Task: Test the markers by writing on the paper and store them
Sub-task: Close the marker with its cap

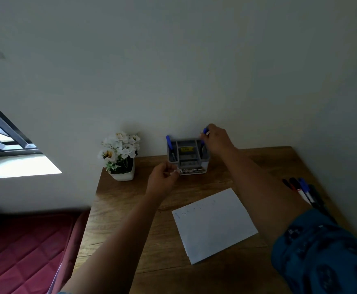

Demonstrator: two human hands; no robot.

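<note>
Here, at a desk against a plain wall, I reach out with both arms.

Right hand: my right hand (216,141) pinches a blue-capped marker (205,132) near its top, its lower end down in the right-hand compartment of the grey plastic desk organiser (187,155).

Left hand: my left hand (162,179) has its fingers curled, fingertips at the organiser's lower left corner; whether they grip it I cannot tell (the picture is blurred just there).

Organiser: it stands at the back of the brown wooden table (143,240), close to the wall; a second blue-capped marker (170,145) stands tilted in its left-hand compartment, and a yellow label shows in the middle one.

Paper: a white rectangular sheet of paper (214,224) lies flat nearer to me, between my forearms, with faint strokes along its upper left edge.

Loose markers: a cluster of dark and blue markers (302,189) lies on the table's right side, well apart from the organiser.

Surroundings: a white pot of white artificial flowers (120,155) sits left of the organiser; a dark-framed window (3,132) and a maroon quilted mattress (24,251) are at the far left.

Sleeve: a blue patterned sleeve (321,251) covers my right upper arm.
</note>
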